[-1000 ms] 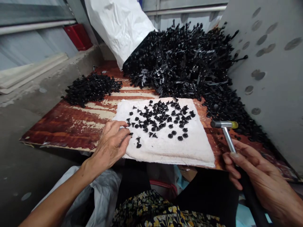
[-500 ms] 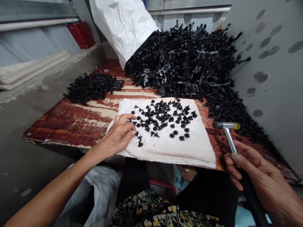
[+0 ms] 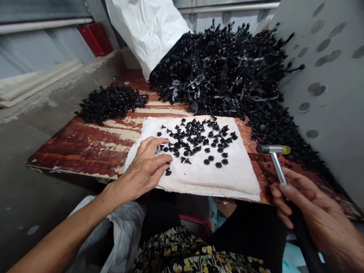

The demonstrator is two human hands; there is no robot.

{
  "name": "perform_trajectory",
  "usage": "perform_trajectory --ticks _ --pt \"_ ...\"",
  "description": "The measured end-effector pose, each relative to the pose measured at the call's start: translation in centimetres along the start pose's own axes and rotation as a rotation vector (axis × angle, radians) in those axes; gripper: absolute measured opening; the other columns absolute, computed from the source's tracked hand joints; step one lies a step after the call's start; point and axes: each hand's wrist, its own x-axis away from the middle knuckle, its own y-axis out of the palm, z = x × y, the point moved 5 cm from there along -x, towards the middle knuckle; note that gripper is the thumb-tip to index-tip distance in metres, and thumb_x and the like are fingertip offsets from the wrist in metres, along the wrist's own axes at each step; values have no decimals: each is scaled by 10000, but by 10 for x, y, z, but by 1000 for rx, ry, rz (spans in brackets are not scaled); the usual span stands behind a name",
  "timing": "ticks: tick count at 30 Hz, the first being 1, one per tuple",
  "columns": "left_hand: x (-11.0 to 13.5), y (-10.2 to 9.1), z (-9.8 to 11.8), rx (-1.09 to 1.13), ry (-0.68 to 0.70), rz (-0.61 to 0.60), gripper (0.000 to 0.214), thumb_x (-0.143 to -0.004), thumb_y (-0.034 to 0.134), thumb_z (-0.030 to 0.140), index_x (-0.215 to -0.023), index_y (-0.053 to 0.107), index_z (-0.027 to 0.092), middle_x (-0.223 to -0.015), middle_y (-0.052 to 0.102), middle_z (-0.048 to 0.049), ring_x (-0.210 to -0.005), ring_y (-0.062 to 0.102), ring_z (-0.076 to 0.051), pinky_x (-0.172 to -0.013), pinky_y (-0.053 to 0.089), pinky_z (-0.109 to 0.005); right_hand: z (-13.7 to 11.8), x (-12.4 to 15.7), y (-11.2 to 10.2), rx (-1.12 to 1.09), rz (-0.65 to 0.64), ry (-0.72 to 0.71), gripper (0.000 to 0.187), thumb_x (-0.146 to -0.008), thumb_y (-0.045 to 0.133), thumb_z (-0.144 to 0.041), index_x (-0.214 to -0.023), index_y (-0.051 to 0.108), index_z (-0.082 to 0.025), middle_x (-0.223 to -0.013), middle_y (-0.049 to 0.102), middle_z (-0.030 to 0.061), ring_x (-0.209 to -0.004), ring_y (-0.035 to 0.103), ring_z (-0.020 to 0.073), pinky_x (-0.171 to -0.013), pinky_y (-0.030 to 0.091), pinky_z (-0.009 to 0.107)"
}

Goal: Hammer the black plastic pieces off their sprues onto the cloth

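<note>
My left hand (image 3: 146, 165) rests at the left side of a white cloth (image 3: 199, 182), fingers curved and apart among small black mushroom-shaped plastic pieces (image 3: 196, 132). Its fingertips reach the pieces at the left edge of the scatter, and part of a piece is hidden under them. Some pieces stand on their round heads, others lie tipped over. At the right, beyond the cloth's edge, my right hand (image 3: 309, 208) is wrapped round the black handle of a small hammer (image 3: 278, 163). The hammer's head, black at one end and yellow at the other, points upward above the table.
A tall heap of black strip-like parts (image 3: 216, 76) spills from a white sack (image 3: 148, 30) at the back. A smaller black pile (image 3: 110, 102) lies at the left on the worn red-brown table (image 3: 65, 151). A grey panel (image 3: 335, 106) bounds the right side.
My left hand has shifted slightly to the right over the black pieces, covering a few near the cloth's left side. My right hand keeps the hammer in nearly the same place.
</note>
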Motion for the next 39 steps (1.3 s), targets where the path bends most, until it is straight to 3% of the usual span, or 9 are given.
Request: perform_trajectory --ticks 4,9,20,26,31,39 --pt "-2 4 -1 -48 54 -32 341 -887 512 60 -1128 663 248 -1382 455 -122 -1327 368 -292 -1098 377 -526 -1 1 0 -5 3 -3 774 -386 916 -489 -1061 642 -226 -559 574 -41 -397 399 104 -234 351 187" --pt "-1 6 -8 -16 32 -131 185 -917 513 149 -1003 667 205 -1363 479 -138 -1298 410 -295 -1086 388 -513 1 -1 1 -9 -17 -10 758 -408 911 -473 -1074 645 -225 -581 585 -36 -406 411 106 -243 359 189" --pt "1 -2 -15 26 -71 -117 188 -925 463 158 -944 645 198 -1253 557 -124 -1208 481 -278 -1035 421 -503 -1 1 -1 -22 -22 -14 726 -421 918 -453 -1055 638 -239 -567 591 -40 -396 416 105 -249 369 189" --pt "1 -1 -15 -39 -67 -112 174 -900 473 133 -941 637 174 -1113 575 -119 -1059 497 -267 -900 463 -440 0 0 -1 -25 -16 -16 750 -411 916 -474 -1063 634 -231 -559 591 -38 -394 416 107 -244 361 189" --pt "-6 4 -12 -142 -47 -169 192 -935 460 166 -851 632 185 -849 570 -71 -839 496 -234 -734 429 -370 1 -1 0 -29 -32 -37 725 -434 922 -465 -1054 631 -226 -571 589 -39 -396 416 101 -246 363 182" --pt "-13 9 -3 -363 87 -43 252 -898 465 51 -773 620 205 -767 614 -56 -771 517 -224 -685 368 -353 0 0 0 -42 -27 -32 724 -409 924 -442 -1038 637 -226 -573 590 -39 -384 417 101 -239 360 189"
